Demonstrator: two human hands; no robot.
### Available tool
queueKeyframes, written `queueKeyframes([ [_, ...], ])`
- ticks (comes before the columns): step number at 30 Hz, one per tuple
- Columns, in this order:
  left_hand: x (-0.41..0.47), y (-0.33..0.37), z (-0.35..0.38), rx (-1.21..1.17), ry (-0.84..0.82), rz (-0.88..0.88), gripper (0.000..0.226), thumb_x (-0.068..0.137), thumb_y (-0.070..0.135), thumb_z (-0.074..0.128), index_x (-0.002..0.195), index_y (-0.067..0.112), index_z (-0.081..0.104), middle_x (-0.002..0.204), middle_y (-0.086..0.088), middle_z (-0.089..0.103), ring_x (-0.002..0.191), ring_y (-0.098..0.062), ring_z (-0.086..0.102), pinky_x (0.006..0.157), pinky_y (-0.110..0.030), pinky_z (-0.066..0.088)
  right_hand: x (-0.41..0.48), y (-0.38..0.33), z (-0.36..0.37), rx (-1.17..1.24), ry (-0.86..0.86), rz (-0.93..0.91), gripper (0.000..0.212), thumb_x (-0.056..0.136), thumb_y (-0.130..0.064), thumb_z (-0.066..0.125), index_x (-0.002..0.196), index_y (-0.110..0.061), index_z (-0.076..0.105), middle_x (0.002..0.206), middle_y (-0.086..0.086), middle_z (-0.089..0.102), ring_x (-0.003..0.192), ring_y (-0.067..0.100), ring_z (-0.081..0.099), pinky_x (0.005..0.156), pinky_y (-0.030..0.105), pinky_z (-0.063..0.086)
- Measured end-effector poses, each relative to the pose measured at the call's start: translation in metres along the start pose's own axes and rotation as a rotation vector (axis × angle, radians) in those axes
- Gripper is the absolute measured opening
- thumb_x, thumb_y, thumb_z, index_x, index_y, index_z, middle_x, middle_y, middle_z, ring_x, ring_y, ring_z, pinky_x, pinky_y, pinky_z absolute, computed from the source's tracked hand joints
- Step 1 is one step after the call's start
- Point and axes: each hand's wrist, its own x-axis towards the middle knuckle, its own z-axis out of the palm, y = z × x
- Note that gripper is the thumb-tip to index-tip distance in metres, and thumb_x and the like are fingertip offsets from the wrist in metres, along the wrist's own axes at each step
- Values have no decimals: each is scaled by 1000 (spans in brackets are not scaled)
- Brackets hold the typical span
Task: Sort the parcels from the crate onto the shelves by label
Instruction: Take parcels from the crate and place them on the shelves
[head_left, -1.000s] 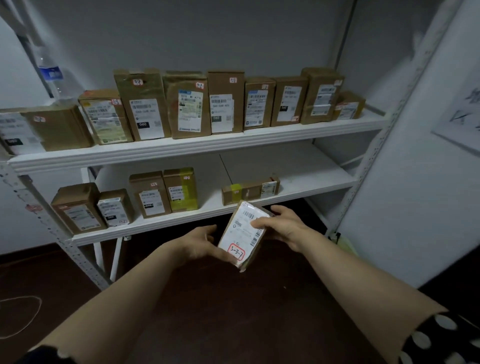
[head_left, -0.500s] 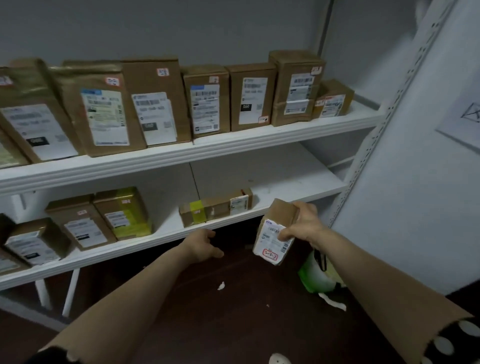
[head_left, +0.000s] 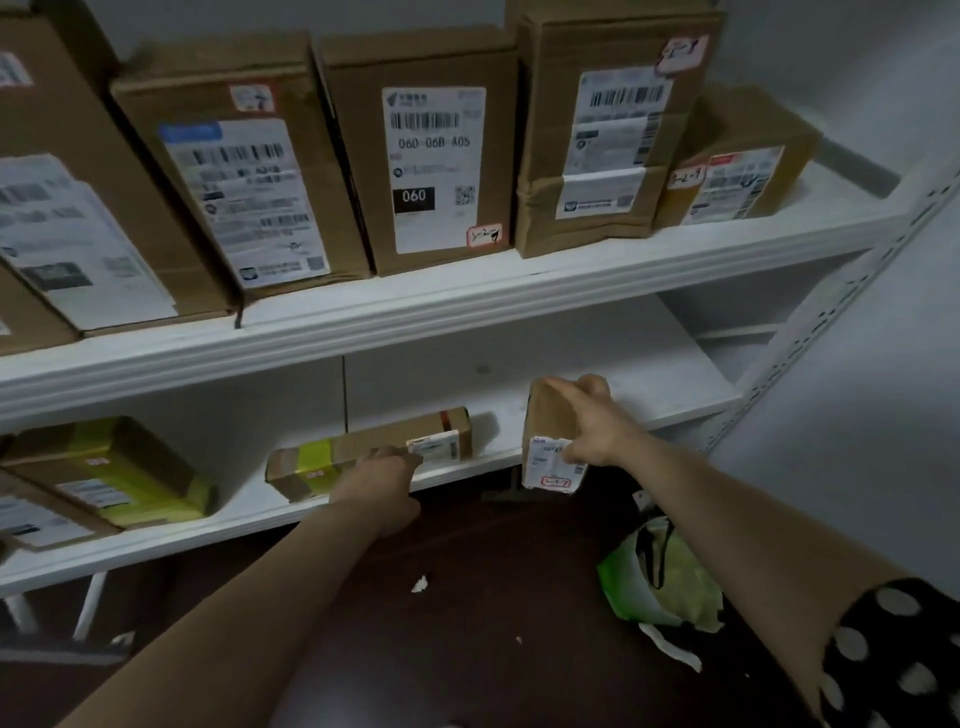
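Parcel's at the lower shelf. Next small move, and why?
Probably set the small parcel down on the bare lower shelf just right of the long parcel: the right hand holds it at the shelf's front edge, and the left hand touches the long parcel.

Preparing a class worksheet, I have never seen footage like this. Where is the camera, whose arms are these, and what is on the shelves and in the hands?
No machine: a person wears the camera on the head, so the view looks forward and down. Labelled brown parcels stand along the upper shelf; a few lie on the lower shelf. The right hand grips a small parcel at that shelf's front edge. The left hand reaches a long flat box there; whether it grips is unclear.
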Motion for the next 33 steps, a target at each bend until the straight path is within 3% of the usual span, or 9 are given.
queueKeyframes([
  [5, 60, 16, 0, -5, 68, 31, 63, 89, 23, 56, 147, 24, 31, 149, -4, 34, 136, -25, 32, 104, -34, 36, 58, 17, 6, -78, 7, 22, 109, 73, 1, 72, 152, -24, 2, 152, -2, 1, 127, 28, 40, 94, 31, 48],
  [12, 102, 21, 12, -52, 73, -1, 79, 90, 11, 54, 153, 20, 8, 159, -7, 6, 147, -26, 3, 116, -36, 21, 110, 33, 11, -97, -4, 0, 110, 73, 6, 70, 153, -20, -1, 156, -3, -6, 130, 28, 38, 96, 31, 48],
  [20, 111, 24, 12, -58, 103, -36, 78, 91, 19, 55, 153, 16, 7, 158, -11, 11, 146, -28, 8, 115, -37, 23, 131, 41, 16, -98, 35, 0, 113, 73, 7, 70, 152, -17, -7, 157, 0, -12, 139, 29, 28, 101, 33, 44],
  [26, 93, 35, 2, -43, 129, -11, 73, 91, 18, 52, 152, 17, 11, 157, -11, 16, 145, -28, 13, 115, -38, 23, 103, 40, 13, -53, 79, 11, 115, 76, 8, 67, 151, -27, -13, 154, -4, -32, 148, 24, -1, 106, 36, 41],
  [33, 48, 67, -29, -28, 60, 82, 76, 89, 18, 55, 152, 19, 12, 153, -7, 26, 141, -27, 23, 109, -41, 35, 15, 30, -7, -79, 83, 82, 102, 81, -2, 66, 153, -21, -4, 157, 6, -21, 147, 26, 0, 113, 36, 31],
])
